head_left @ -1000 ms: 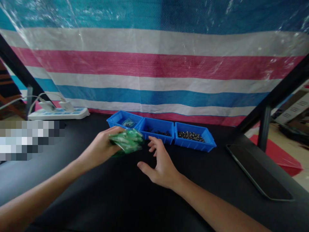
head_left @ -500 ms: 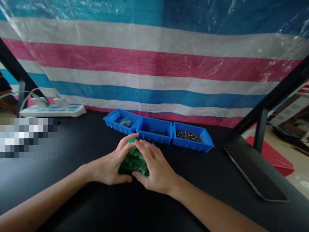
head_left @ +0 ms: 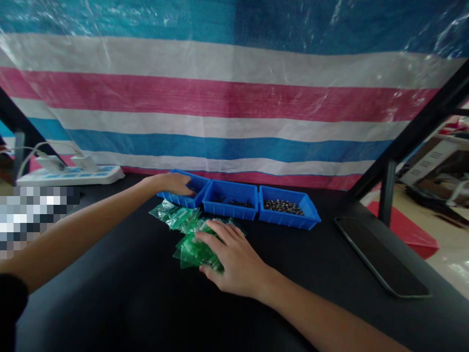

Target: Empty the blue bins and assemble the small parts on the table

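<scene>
My left hand (head_left: 179,184) reaches into the left blue bin (head_left: 179,200); its fingertips are down inside and partly hidden, so their grip does not show. My right hand (head_left: 236,256) rests over the right part of a pile of small green plastic bags (head_left: 192,249), its fingers apart and curved over them. The pile spreads on the black table just in front of the bins. More green bags lie toward the left bin.
The middle blue bin (head_left: 230,209) holds small dark parts, the right blue bin (head_left: 289,220) shiny metal pieces. A phone (head_left: 381,256) lies at right. A white power strip (head_left: 91,176) stands at back left. Behind hangs a striped plastic sheet (head_left: 220,98).
My left hand has left the green bags and moved up and left into the left bin. The bags, earlier gathered between both hands, now lie spread out. My right hand stays over them.
</scene>
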The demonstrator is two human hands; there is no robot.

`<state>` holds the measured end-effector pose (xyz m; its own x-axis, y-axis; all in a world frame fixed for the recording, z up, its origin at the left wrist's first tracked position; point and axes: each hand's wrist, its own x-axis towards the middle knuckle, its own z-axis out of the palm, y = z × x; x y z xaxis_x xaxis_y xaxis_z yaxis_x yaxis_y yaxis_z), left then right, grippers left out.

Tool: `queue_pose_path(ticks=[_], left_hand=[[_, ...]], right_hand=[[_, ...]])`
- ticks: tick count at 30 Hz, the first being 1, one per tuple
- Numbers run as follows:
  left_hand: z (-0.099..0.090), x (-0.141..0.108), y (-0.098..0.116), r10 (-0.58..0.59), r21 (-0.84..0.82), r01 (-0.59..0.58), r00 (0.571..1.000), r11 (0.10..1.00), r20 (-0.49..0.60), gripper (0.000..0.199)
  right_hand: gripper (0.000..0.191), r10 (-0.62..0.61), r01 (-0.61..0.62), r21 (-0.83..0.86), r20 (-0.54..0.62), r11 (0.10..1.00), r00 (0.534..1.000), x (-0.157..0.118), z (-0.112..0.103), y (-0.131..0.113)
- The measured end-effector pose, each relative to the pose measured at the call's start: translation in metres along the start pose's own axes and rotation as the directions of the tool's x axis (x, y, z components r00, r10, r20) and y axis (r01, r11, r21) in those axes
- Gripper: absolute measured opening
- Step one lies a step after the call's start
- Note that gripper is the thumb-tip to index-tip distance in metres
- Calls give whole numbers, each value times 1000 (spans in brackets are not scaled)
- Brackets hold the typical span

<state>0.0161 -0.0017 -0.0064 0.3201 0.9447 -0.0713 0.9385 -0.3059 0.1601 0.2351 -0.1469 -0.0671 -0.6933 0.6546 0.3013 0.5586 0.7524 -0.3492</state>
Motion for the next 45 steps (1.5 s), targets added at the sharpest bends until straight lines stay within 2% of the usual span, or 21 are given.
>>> queue_pose_path(ticks=[3,6,8,10,13,14,17,19,22,23,25,26,28,30,32,34,37,39,40,42,45], left_hand=[[13,6,3,-14,-11,14,1000,1000,19,20],[16,6,4,-27,-50,26,999,998,-19,17],[11,2,4,-47,-73,40,994,997,-99,21],[5,-10,6,-71,-92,51,972,994,-224,27],[7,-44,13,-89,-118,42,896,992,-436,33],[12,-58,15,-75,-118,9,823,993,-562,31],[35,-90,15,132,-6,-186,720,983,-682,26],[51,-99,12,208,64,-220,725,973,-656,27],[62,-95,9,227,149,-172,779,974,-584,30],[62,-94,11,254,176,-187,797,966,-548,32],[59,-93,18,327,188,-269,823,945,-465,37],[57,-95,24,347,181,-296,825,938,-446,39],[54,-100,36,374,155,-341,831,927,-412,40],[54,-105,46,373,124,-354,841,927,-392,39],[57,-106,53,380,100,-369,857,924,-348,40],[62,-103,56,385,81,-379,875,922,-292,43],[67,-100,58,387,81,-379,895,922,-223,46],[68,-101,60,391,89,-381,900,920,-194,47],[67,-103,61,395,92,-384,901,919,-182,49],[66,-107,65,408,100,-397,899,912,-158,51],[66,-113,69,448,114,-436,886,892,-120,51]], right_hand=[[55,-11,12,-7,9,1000,1000,0,-1,1],[54,-18,18,-10,7,1000,1000,0,-1,1],[53,-18,18,-11,7,1000,1000,0,-2,1],[52,-18,18,-14,8,1000,1000,0,-2,1],[51,-20,20,-16,4,1000,1000,0,-1,2],[50,-21,21,-16,4,1000,1000,0,-1,2],[55,-20,20,-10,22,1000,1000,0,-1,3],[65,-30,30,9,42,1000,999,0,-2,1],[83,-75,74,54,19,996,997,-1,-9,-2],[84,-90,92,62,-28,994,996,-1,-13,-2],[72,-91,103,48,-201,994,975,0,-22,3],[61,-75,86,22,-315,996,946,0,-28,8],[36,4,-36,-51,-519,998,855,1,-39,23],[31,91,-218,-133,-617,967,781,2,-49,42],[38,172,-366,-229,-586,902,792,4,-57,59],[45,248,-434,-323,-482,841,840,11,-64,72],[52,360,-455,-402,-293,794,886,31,-72,87],[51,436,-438,-442,-113,783,893,49,-73,95],[45,449,-429,-439,-63,789,891,58,-73,99],[35,465,-433,-428,-32,793,885,72,-70,105],[28,459,-454,-421,-95,786,883,82,-64,110]])
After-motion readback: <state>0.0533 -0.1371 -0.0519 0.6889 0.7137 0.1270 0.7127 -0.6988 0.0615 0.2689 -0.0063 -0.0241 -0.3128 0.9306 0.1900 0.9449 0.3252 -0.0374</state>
